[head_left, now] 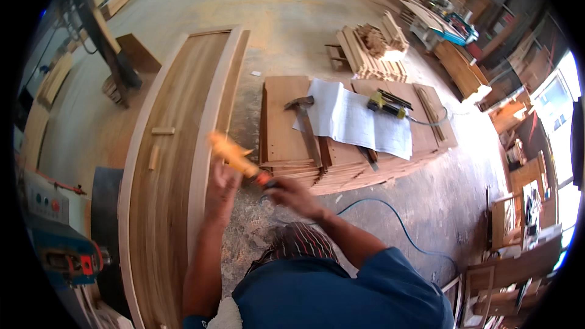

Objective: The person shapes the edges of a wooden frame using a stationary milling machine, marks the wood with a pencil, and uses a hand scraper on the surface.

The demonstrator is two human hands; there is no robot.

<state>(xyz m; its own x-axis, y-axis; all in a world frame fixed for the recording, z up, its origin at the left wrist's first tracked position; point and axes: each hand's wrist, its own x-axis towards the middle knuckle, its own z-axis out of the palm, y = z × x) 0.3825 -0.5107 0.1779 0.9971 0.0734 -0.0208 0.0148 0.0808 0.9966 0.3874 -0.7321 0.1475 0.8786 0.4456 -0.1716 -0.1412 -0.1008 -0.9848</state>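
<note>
Both our hands meet on an orange tool (pixel 234 155): left hand (pixel 220 184) closed below it, right hand (pixel 286 192) clasping its red end, beside the long wooden door frame (pixel 173 164). Hammer (pixel 304 125) and paper sheets (pixel 356 116) lie unused on stacked boards (pixel 280 128); we judge work underway, completion indeterminate.
</note>
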